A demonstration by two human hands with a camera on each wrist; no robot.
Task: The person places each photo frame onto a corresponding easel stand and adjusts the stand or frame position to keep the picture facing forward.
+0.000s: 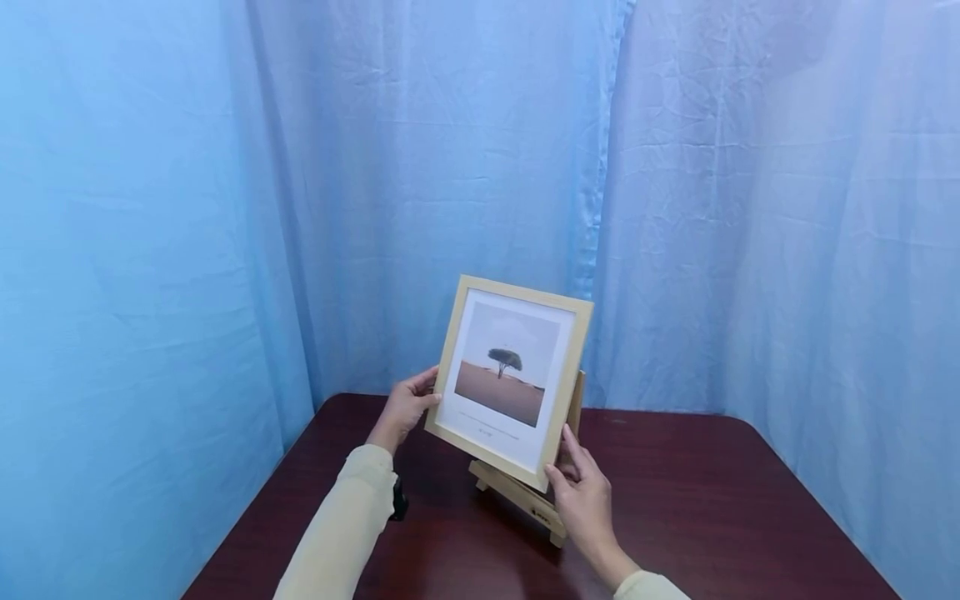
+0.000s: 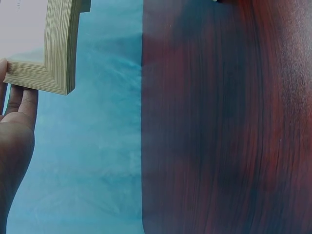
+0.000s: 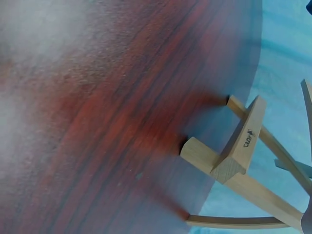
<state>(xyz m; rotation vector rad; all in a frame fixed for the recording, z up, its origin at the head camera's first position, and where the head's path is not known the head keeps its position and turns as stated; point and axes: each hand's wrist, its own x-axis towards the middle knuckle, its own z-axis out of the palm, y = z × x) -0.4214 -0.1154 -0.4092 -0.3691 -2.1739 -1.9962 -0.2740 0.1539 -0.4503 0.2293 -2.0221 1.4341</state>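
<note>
A light wooden picture frame (image 1: 510, 375) with a print of a lone tree is held tilted in front of a small wooden easel (image 1: 516, 498). My left hand (image 1: 407, 408) grips its left edge, thumb on the front. At the lower right corner, my right hand (image 1: 587, 504) holds the frame with the thumb at the front. The left wrist view shows a corner of the frame (image 2: 58, 63) and the left hand (image 2: 18, 126) around its edge. In the right wrist view the easel (image 3: 246, 139) stands on its legs. The frame hides most of the easel's upper part.
The easel stands on a dark reddish-brown table (image 1: 697, 500) with rounded far corners. Light blue curtains (image 1: 450, 167) hang behind the table and along both sides.
</note>
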